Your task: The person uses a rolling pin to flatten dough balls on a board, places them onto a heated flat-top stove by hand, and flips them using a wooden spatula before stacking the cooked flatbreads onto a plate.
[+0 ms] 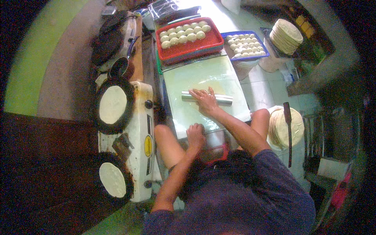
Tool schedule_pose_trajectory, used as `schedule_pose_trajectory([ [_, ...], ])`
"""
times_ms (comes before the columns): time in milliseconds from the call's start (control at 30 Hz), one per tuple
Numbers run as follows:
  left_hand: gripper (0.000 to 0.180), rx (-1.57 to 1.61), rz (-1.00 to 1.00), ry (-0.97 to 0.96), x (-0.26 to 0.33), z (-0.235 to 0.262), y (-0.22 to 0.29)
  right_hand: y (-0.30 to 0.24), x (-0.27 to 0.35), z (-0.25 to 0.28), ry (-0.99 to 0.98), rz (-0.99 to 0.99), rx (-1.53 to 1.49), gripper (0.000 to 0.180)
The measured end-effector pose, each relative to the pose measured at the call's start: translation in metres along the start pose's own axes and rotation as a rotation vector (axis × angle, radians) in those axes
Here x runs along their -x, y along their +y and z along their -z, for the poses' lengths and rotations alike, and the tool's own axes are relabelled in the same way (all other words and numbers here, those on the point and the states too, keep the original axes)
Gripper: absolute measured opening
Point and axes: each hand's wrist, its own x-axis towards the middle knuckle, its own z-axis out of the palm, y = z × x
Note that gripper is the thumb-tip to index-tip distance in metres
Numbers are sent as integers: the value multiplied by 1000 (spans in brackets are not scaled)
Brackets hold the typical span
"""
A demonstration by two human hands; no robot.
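Metallic roller [225, 99] lies beneath spread right hand [205, 102], grip of left hand [196, 136] indeterminable; stacked rounds [294, 129] appear finished, dough balls [191, 37] remain unrolled.

I have bare counter [196, 76] open between the metal roller [224, 100] under my right grip [205, 101] and the red tray [192, 55] that blocks the far end, while past the counter's left edge my knee [165, 141] and the white stove [141, 117] crowd the way.

Your shiny silver rolling pin [223, 99], cylindrical, lying crosswise near the middle of the pale tabletop [196, 74], partly beneath your right hand [205, 101].
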Motion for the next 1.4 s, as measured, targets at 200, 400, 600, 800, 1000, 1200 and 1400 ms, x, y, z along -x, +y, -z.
schedule_pose_trajectory([
  [200,27,18,-24,50,-1,-1,-2,16,26,6,-60,127,-62,36],
  [400,23,-16,1,10,-4,1,1,31,34,14,-14,16,-128,32],
  [600,21,69,0,-27,-10,0,0,41,23,7,135,-113,-251,61],
  [800,23,78,-9,-56,-10,8,-6,47,-6,-2,152,6,-117,68],
  [1000,19,208,-33,-240,-25,17,-23,52,-46,-31,375,153,-7,54],
  [1200,62,-212,-352,-40,-140,16,-24,80,-107,39,682,18,-119,61],
  [1400,71,-307,-338,-52,-196,-31,13,191,105,103,781,-397,-235,51],
])
